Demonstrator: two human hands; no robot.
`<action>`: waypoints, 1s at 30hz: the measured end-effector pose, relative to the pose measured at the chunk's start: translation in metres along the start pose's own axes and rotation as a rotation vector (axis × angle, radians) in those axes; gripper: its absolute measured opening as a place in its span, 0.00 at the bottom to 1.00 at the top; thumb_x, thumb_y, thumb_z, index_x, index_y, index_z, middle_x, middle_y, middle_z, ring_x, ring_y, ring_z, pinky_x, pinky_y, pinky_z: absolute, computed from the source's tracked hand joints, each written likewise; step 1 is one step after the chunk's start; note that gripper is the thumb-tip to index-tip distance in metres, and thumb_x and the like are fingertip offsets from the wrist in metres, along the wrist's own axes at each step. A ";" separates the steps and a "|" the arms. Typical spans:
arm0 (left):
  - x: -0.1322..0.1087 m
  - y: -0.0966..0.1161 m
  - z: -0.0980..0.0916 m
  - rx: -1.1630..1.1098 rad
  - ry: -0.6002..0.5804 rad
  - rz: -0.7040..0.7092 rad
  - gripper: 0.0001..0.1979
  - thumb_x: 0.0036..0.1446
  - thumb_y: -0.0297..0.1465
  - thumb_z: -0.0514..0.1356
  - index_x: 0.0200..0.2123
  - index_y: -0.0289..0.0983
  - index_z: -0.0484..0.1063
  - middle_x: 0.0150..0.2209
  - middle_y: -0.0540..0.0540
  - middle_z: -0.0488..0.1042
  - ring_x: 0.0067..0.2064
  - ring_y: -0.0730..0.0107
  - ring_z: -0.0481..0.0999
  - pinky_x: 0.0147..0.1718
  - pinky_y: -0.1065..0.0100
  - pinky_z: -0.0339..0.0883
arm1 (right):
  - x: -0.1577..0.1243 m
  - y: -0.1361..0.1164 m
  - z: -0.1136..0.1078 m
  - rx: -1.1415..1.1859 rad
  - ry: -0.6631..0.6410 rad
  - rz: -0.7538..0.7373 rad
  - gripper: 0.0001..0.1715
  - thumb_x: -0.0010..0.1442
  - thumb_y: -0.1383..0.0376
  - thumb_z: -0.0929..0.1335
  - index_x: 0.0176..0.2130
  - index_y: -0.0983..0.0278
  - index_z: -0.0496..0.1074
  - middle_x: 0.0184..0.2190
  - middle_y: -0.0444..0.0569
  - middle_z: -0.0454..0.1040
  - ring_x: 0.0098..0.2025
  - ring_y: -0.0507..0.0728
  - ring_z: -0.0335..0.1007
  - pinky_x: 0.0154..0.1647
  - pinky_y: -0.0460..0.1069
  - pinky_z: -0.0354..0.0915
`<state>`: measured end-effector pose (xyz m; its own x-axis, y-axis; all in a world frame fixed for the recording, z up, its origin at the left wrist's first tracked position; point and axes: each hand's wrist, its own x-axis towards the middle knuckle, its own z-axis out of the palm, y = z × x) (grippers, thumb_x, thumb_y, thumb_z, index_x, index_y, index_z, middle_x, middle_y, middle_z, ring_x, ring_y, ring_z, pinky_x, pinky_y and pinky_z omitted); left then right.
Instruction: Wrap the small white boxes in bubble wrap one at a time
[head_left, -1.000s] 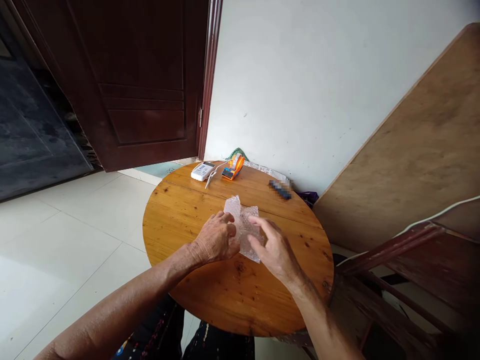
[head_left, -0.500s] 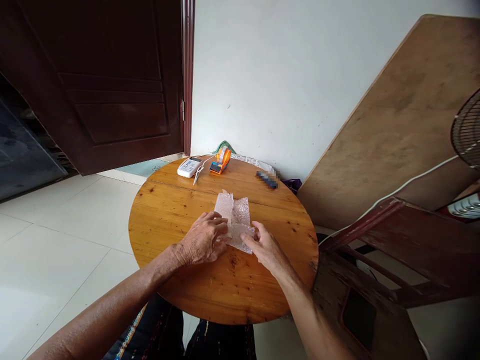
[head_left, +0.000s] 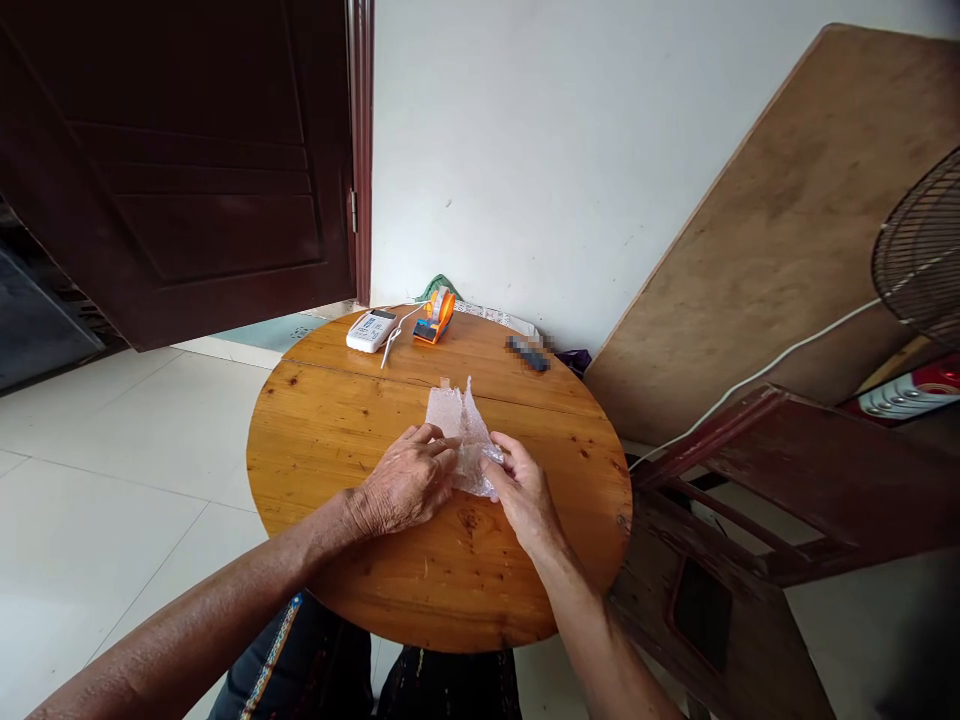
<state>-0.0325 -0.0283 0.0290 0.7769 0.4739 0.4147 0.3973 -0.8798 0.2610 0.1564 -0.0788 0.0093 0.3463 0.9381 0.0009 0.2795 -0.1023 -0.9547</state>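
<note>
Clear bubble wrap (head_left: 448, 408) lies on the round wooden table, its left part flat and its right part lifted into a fold with a raised point. My left hand (head_left: 415, 472) rests over the left edge of the wrap, fingers bent onto it; what its fingertips grip, if anything, is hidden. On the other side, my right hand (head_left: 519, 487) pinches the right edge of the bubble wrap between thumb and fingers. Whether anything lies inside the folds cannot be made out.
Behind the wrap on the wooden table (head_left: 337, 400) stand a white box-shaped device (head_left: 370, 331) with a cable and an orange tape dispenser (head_left: 435, 318). A dark, partly blurred object (head_left: 529, 354) lies at the back right. A wooden chair (head_left: 810, 480) and a fan (head_left: 922, 245) are to the right.
My right hand has closed on the right edge of the bubble wrap and folded it up and leftward. The left hand stays nearly in place. The view has shifted slightly.
</note>
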 end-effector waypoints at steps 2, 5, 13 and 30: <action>-0.001 -0.001 0.003 -0.005 0.002 0.012 0.06 0.57 0.24 0.55 0.36 0.36 0.70 0.47 0.42 0.76 0.48 0.58 0.67 0.49 0.58 0.65 | -0.001 -0.004 0.005 0.077 0.000 0.027 0.35 0.51 0.53 0.70 0.55 0.65 0.68 0.33 0.48 0.77 0.26 0.53 0.68 0.18 0.44 0.62; -0.001 0.001 0.008 0.001 0.009 0.031 0.08 0.57 0.23 0.55 0.39 0.36 0.71 0.48 0.42 0.76 0.49 0.58 0.67 0.51 0.59 0.66 | 0.001 -0.011 0.012 0.157 -0.009 0.034 0.35 0.50 0.52 0.71 0.53 0.65 0.69 0.31 0.46 0.76 0.25 0.52 0.67 0.16 0.43 0.62; 0.000 0.007 0.019 0.040 0.019 -0.022 0.09 0.63 0.25 0.53 0.42 0.36 0.72 0.49 0.40 0.75 0.51 0.56 0.67 0.47 0.56 0.65 | 0.003 -0.018 0.014 0.135 -0.011 0.035 0.31 0.48 0.54 0.72 0.50 0.67 0.72 0.26 0.43 0.74 0.22 0.51 0.66 0.14 0.43 0.60; -0.013 0.005 0.006 -0.312 0.087 -0.103 0.16 0.53 0.23 0.56 0.43 0.40 0.77 0.48 0.41 0.70 0.47 0.60 0.70 0.46 0.60 0.68 | -0.009 -0.020 0.006 -0.064 -0.235 -0.130 0.34 0.53 0.65 0.66 0.60 0.62 0.65 0.43 0.48 0.77 0.21 0.47 0.64 0.20 0.45 0.65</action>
<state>-0.0378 -0.0392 0.0193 0.6903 0.5728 0.4421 0.2923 -0.7797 0.5538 0.1428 -0.0830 0.0264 0.0888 0.9950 0.0457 0.3664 0.0101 -0.9304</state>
